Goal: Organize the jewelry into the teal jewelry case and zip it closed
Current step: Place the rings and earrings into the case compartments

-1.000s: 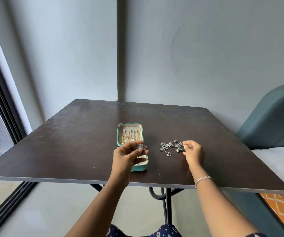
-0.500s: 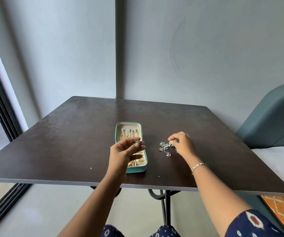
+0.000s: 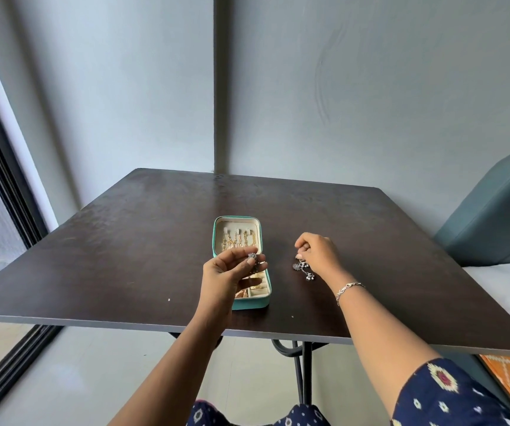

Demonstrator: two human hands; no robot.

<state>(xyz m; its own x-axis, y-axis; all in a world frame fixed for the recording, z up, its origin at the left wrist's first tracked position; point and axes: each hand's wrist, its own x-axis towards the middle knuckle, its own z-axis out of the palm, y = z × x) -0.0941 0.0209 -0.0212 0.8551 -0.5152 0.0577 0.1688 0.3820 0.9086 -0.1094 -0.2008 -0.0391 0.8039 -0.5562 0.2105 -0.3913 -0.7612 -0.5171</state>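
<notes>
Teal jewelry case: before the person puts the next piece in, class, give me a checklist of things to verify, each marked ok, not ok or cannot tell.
1. teal jewelry case lies open on the table: ok.
2. left hand has a piece ready: ok, its fingertips pinch a small silver piece above the case.
3. Free compartment for that piece: cannot tell, the hand covers most of the lower tray.
4. gold chains hang tidy in the upper half: ok.
5. All loose jewelry cleared from the table: not ok, silver jewelry remains under the right hand.
6. Right hand's grip on that jewelry: cannot tell, the fingers hide the contact.
</notes>
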